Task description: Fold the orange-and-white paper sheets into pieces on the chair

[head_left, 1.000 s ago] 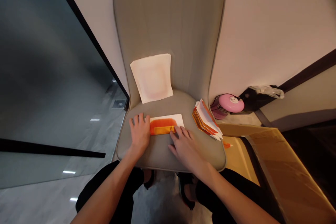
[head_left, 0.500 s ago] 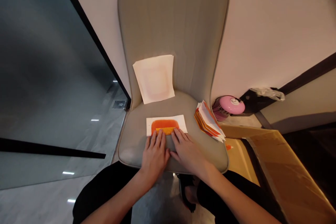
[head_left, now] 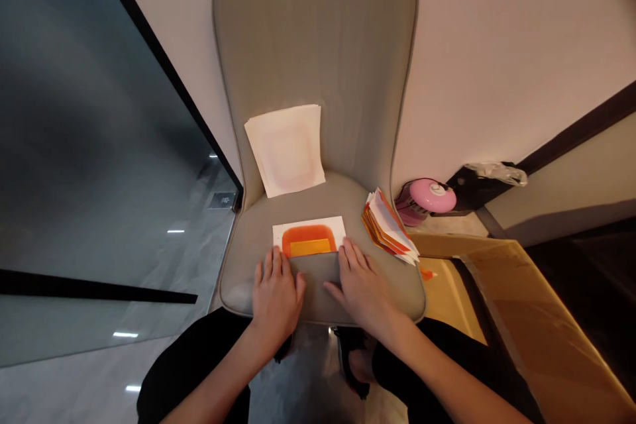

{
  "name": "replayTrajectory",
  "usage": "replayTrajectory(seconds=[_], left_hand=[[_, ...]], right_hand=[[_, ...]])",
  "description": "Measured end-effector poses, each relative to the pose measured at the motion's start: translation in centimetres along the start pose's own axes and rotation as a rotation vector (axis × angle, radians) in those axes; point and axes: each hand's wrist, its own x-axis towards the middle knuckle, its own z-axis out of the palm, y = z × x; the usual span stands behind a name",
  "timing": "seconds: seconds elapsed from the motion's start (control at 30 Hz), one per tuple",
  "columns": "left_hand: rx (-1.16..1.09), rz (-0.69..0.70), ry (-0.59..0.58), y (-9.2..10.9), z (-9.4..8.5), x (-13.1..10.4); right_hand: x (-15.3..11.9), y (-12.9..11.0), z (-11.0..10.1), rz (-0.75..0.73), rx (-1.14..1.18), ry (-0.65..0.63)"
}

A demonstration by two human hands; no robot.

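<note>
On the seat of a grey padded chair (head_left: 318, 195) lies a folded white paper with an orange and gold print (head_left: 309, 233). My left hand (head_left: 276, 295) rests flat with its fingertips at the paper's lower left corner. At the lower right corner lie the fingertips of my right hand (head_left: 362, 281), thumb spread toward the middle. Both hands are open. A stack of white sheets (head_left: 287, 151) leans on the backrest at the left. Several folded orange and white papers (head_left: 390, 226) are piled on the right side of the seat.
Right of the chair stand a cardboard box (head_left: 527, 305) and a pink rounded object (head_left: 431, 196). Behind them is a black item with clear plastic (head_left: 497, 173). A dark-framed glass panel (head_left: 124, 165) is at the left.
My hands have moved apart, from the middle of the paper's lower edge to its two corners, uncovering the gold strip. The whole view has shifted slightly.
</note>
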Motion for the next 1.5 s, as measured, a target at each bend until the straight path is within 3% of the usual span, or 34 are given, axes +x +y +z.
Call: replayTrajectory(seconds=[0.1, 0.27, 0.4, 0.63, 0.9, 1.17, 1.5], left_hand=[[0.011, 0.014, -0.032, 0.4, -0.7, 0.6], [-0.007, 0.025, -0.041, 0.4, -0.7, 0.8], [0.006, 0.021, -0.014, 0.3, -0.5, 0.8], [0.045, 0.055, 0.037, 0.6, -0.8, 0.7], [-0.062, 0.275, 0.022, 3.8, 0.9, 0.6], [-0.011, 0.098, 0.018, 2.6, 0.0, 0.1], [0.131, -0.008, -0.085, 0.7, -2.0, 0.0]], right_hand=[[0.4, -1.7, -0.5, -0.101, 0.008, 0.065], [1.0, -2.9, 0.1, -0.249, 0.027, -0.042], [0.8, -1.6, 0.5, -0.159, 0.015, -0.072], [0.1, 0.2, -1.3, 0.029, -0.058, -0.146], [0.5, 0.3, -1.9, 0.03, -0.027, -0.233], [0.6, 0.7, -2.5, 0.064, 0.007, -0.299], [0.3, 1.1, -3.3, 0.119, 0.004, -0.345]])
